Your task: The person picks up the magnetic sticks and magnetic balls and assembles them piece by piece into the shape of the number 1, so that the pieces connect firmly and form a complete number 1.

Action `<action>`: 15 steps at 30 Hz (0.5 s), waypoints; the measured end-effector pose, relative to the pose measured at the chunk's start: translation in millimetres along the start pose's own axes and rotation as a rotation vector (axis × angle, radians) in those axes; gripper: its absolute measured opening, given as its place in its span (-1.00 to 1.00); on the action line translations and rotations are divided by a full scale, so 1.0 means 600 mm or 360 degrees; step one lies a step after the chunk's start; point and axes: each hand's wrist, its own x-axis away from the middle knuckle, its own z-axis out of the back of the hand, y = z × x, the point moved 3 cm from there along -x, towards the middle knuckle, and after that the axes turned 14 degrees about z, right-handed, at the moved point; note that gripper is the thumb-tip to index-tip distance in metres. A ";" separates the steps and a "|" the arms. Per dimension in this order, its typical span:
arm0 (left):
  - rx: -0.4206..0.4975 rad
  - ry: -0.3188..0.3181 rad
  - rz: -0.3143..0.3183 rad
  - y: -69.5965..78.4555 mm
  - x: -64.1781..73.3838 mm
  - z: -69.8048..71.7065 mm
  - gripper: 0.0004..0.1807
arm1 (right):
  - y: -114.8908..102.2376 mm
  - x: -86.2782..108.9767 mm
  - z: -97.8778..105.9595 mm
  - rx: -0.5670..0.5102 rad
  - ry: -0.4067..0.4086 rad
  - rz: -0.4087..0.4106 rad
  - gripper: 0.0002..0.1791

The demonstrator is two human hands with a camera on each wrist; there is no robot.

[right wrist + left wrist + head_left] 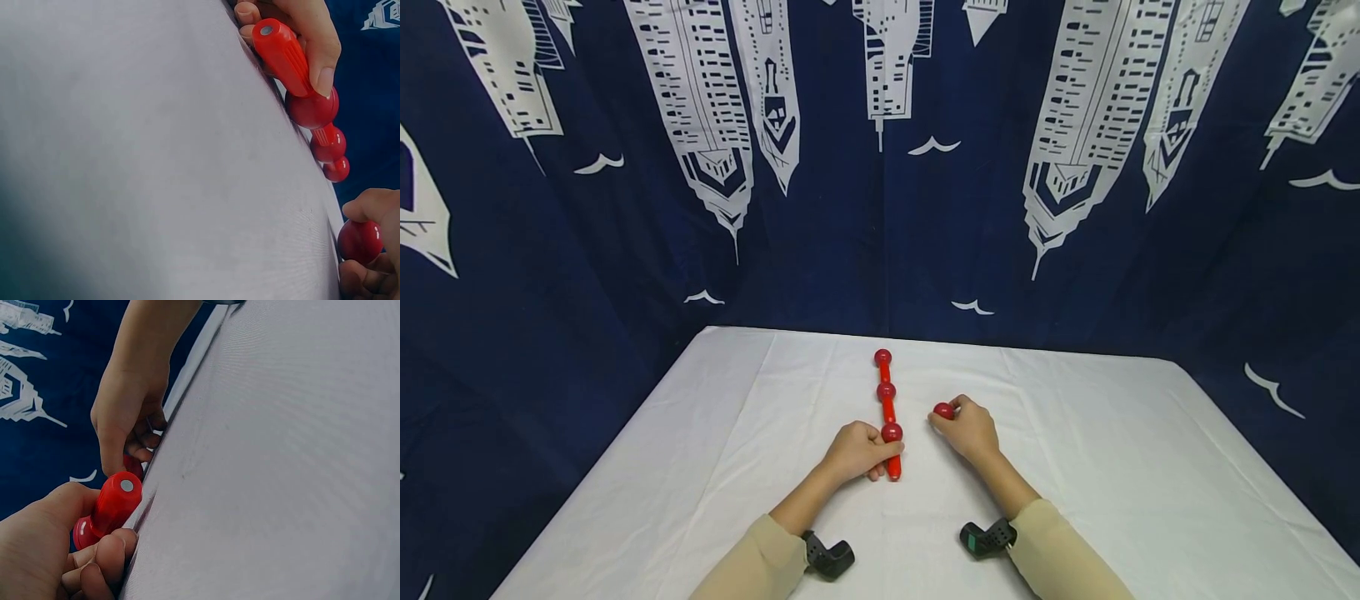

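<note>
A straight chain of red balls and ribbed red rods [889,408] lies on the white cloth, pointing away from me. My left hand [856,452] grips its near end, the thumb against the nearest ball [312,107] and the fingers beside the last rod [281,53]. That rod's free end, with a round grey disc [127,485] set in it, faces me. To the right of the chain, my right hand [972,429] pinches a loose red ball [360,242] between thumb and fingers, low over the cloth. Part of this ball is hidden by the hand in the head view.
The white-clothed table [1112,450] stretches out on both sides of the hands. Behind its far edge hangs a dark blue curtain [880,250] printed with white buildings. Black wrist cameras [829,557] sit on both forearms near the beige sleeves.
</note>
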 end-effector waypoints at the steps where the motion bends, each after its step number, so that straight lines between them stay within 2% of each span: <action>1: -0.0001 0.0002 0.0002 0.000 0.000 0.000 -0.57 | 0.000 0.000 0.000 -0.0005 0.0004 0.0004 -0.58; 15: -0.0002 0.0002 0.0009 0.000 0.001 0.000 -0.58 | -0.001 0.009 0.010 -0.0106 0.0018 0.0035 -0.60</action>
